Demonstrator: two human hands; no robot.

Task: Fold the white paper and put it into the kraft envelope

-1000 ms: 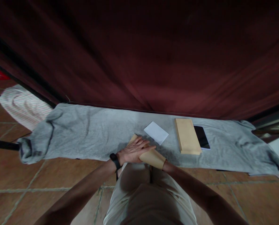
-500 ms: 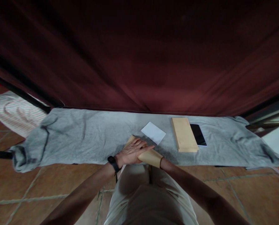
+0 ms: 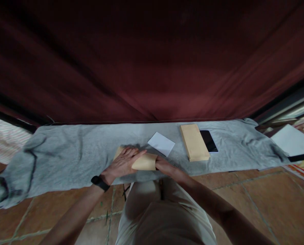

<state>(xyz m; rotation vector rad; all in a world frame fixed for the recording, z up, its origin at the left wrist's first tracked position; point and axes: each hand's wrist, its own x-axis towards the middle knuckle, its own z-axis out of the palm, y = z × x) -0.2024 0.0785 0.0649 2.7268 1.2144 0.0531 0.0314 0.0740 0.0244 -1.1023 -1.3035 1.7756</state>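
Since a second ago the brown envelope (image 3: 141, 162) has turned from slanting to lying nearly level across the near edge of the grey cloth (image 3: 72, 149), and the left hand (image 3: 122, 163) has slid leftward over it. That hand lies flat, fingers spread, palm pressed on the envelope's left half, hiding much of it. The right hand (image 3: 163, 165) meets the envelope's right end; its fingers are tucked against or under the paper, so I cannot tell whether they pinch it or only touch.

One white card (image 3: 161, 144) lies just beyond the envelope, to its right. Farther right of the envelope sits one tan stack (image 3: 194, 146), and touching that stack's far side is one dark phone (image 3: 208, 141), partly tucked under it. The cloth's left end is bunched and cut off by the frame. A dark red curtain (image 3: 152, 61) fills everything behind the envelope.
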